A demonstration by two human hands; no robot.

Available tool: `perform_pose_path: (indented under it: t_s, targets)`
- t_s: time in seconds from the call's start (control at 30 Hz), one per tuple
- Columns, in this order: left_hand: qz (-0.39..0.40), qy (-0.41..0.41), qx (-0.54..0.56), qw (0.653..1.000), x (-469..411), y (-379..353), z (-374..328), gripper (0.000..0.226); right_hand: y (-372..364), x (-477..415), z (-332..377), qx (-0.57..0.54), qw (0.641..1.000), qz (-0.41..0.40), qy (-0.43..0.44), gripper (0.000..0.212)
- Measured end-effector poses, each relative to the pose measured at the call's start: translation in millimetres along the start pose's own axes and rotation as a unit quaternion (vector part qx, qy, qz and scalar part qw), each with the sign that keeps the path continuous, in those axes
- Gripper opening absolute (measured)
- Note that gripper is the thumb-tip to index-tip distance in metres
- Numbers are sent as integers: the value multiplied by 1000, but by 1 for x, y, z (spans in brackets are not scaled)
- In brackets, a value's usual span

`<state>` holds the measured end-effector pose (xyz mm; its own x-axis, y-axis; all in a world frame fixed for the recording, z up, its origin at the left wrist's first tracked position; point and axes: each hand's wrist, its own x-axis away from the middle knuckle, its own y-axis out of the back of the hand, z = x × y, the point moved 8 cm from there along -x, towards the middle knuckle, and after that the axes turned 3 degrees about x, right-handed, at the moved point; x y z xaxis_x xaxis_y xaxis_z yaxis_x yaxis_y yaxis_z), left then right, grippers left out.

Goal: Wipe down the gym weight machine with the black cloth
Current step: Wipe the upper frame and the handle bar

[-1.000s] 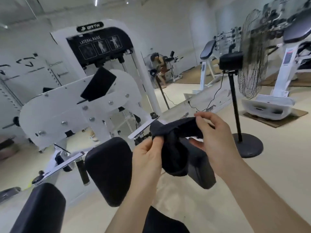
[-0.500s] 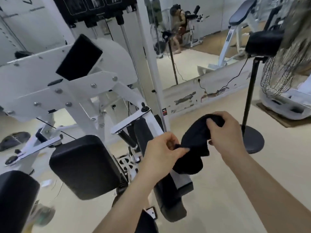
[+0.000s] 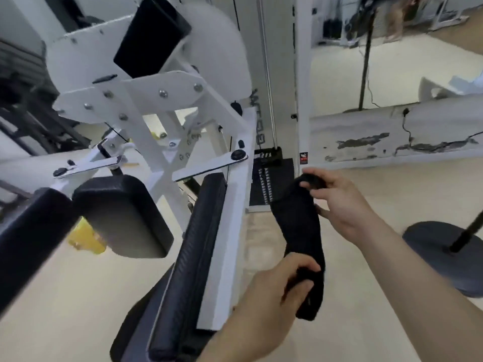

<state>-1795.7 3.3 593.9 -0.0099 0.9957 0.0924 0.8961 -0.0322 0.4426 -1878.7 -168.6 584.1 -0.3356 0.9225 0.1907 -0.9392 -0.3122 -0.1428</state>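
Cloth: the black cloth [image 3: 298,231] hangs stretched between both hands at lower right of the frame, in the air and clear of the machine, running from upper right down to lower centre.
Right hand: the right hand [image 3: 342,205] pinches the cloth's upper end, thumb and curled fingers closed over the bunched corner.
Left hand: the left hand [image 3: 274,286] grips the lower end, fingers wrapped round the fabric with the thumb on top.
Why held so: pulling the two ends apart looks like straightening or refolding the cloth into a flat pad before it meets a surface; this is a judgement.
Machine: the white weight machine [image 3: 162,105] fills the left and centre of the frame; its long black pad [image 3: 198,246] lies just left of the cloth, not touching it, and is the nearest surface to wipe.
Other pads: a square black pad [image 3: 122,215] sits at left centre, another black pad [image 3: 151,35] tilted at the top.
Weight stack: the weight stack [image 3: 266,184] stands behind the cloth's upper end.
Task progress: wiping appears not yet begun.
Writing: dark lettering runs up the white upright near centre, too blurred to read; a small red and black sticker [image 3: 303,158] on the frame is illegible too.
Floor: a round stand base [image 3: 441,257] rests at right.
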Motion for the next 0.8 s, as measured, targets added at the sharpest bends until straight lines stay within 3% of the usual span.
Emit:
perform_pose_path:
  t_s: [0.1, 0.2, 0.3, 0.37, 0.4, 0.47, 0.53, 0.67, 0.73, 0.77, 0.8]
  targets:
    - [-97, 33, -25, 994, -33, -34, 12, 21, 12, -40, -12, 145, 980, 121, 57, 80]
    - [-144, 114, -81, 980, -63, -52, 46, 52, 3, -63, -36, 316, 914, 224, 122, 99]
    - [-187, 134, -185, 955, -89, -52, 74, 61, -10, -90, -69, 489, 830, 185, 196, 105]
    - [-211, 113, -215, 947, -104, -48, 97, 52, -21, -108, -84, 567, 768, 112, 276, 94]
    - [-228, 94, -221, 944, -111, -46, 109, 47, -24, -117, -90, 570, 756, 79, 314, 81]
    - [-253, 54, -243, 935, -127, -44, 129, 37, -21, -138, -101, 523, 775, 20, 355, 42]
    - [-303, 35, -271, 913, -143, -37, 158, 34, -20, -168, -123, 482, 812, 0, 329, 11]
    - [-348, 34, -351, 869, -195, -22, 201, 28, -31, -234, -192, 324, 914, 49, 239, 28]
    - [-366, 49, -397, 840, -212, -15, 210, 37, -43, -252, -209, 272, 923, 79, 261, 14]
    - [-370, 51, -454, 809, -219, -14, 211, 48, -49, -258, -213, 240, 923, 98, 283, 11]
    - [-374, 24, -539, 754, -227, -14, 207, 59, -54, -260, -213, 212, 918, 116, 316, 17]
